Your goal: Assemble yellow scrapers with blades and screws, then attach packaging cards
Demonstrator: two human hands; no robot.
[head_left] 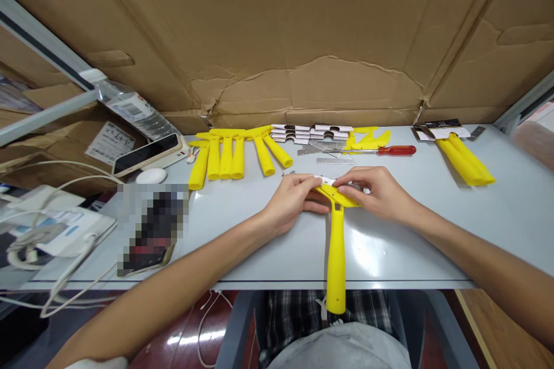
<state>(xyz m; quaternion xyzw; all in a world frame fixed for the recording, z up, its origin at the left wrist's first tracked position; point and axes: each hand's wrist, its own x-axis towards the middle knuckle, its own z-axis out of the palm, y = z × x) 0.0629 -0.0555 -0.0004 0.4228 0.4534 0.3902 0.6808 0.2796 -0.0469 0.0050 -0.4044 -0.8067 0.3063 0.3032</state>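
Through the head view, I see the left hand (292, 199) and right hand (381, 193) both closed in a pinch on the wide head of a yellow scraper (336, 259), its handle reaching past the worktop's (445, 184) near edge. A white piece (324, 180) shows at the head's far side. I'd press evenly with both thumbs, hold the handle straight and leave fingertips clear of any sharp edge.

Left grip (295, 197) and right grip (375, 191) hold a yellow scraper (336, 248) by its head.
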